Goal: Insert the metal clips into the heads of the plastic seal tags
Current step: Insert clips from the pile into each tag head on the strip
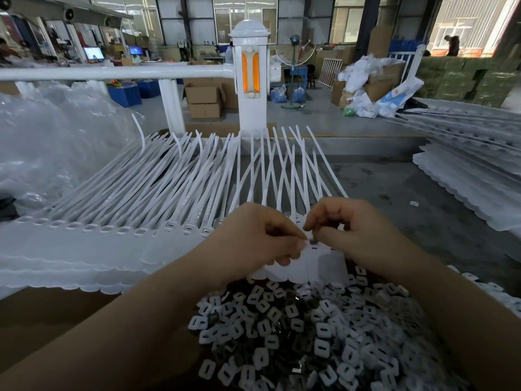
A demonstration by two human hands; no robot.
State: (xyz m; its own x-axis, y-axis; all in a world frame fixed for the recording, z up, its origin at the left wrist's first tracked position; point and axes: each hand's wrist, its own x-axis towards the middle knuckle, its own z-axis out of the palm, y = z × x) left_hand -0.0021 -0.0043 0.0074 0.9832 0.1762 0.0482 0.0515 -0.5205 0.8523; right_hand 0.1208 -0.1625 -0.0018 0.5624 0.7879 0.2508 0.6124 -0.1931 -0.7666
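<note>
Left hand (pixel 255 235) and right hand (pixel 349 224) together at centre, fingers curled, both pinching at the head of one white seal tag (pixel 313 251); small dark metal clip (pixel 313 242) just visible between the fingertips, at the tag head. More seal tags (pixel 158 193) fanned in a row to the left, heads toward the viewer, straps crossing behind the hands. Heap of white plastic pieces and dark metal clips (pixel 304 328) below the wrists, partly hidden by both forearms. Stacked tag sheets (pixel 473 176) at right, clear plastic bags (pixel 50 136) at left. Grey worktable (pixel 394 187); white post with orange reflector (pixel 250 74) behind; cardboard boxes (pixel 204 100) on the workshop floor.
</note>
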